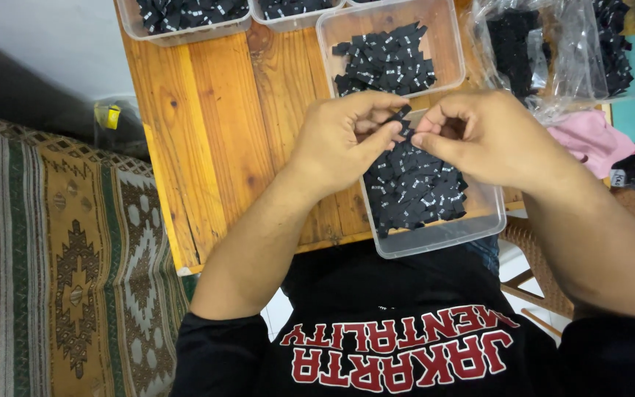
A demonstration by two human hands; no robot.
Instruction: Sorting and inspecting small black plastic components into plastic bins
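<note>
My left hand [339, 143] and right hand [483, 136] pinch one small black woven label [402, 117], fingertips closed on its ends. It looks light and limp, best gripped by its edges above the clear tub [435, 239].

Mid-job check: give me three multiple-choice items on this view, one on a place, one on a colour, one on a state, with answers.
1. The container of black labels nearest the person sits:
A. on the rug
B. at the wooden table's near edge
C. on the pink cloth

2. The cloth at right is:
A. pink
B. green
C. yellow

3. The small black label is:
A. lying loose on the table
B. pinched between left hand and right hand
C. dropped on the floor

Answers: B, its container overhangs the table edge; A, it shows pink; B, both hands' fingers meet on it.
</note>
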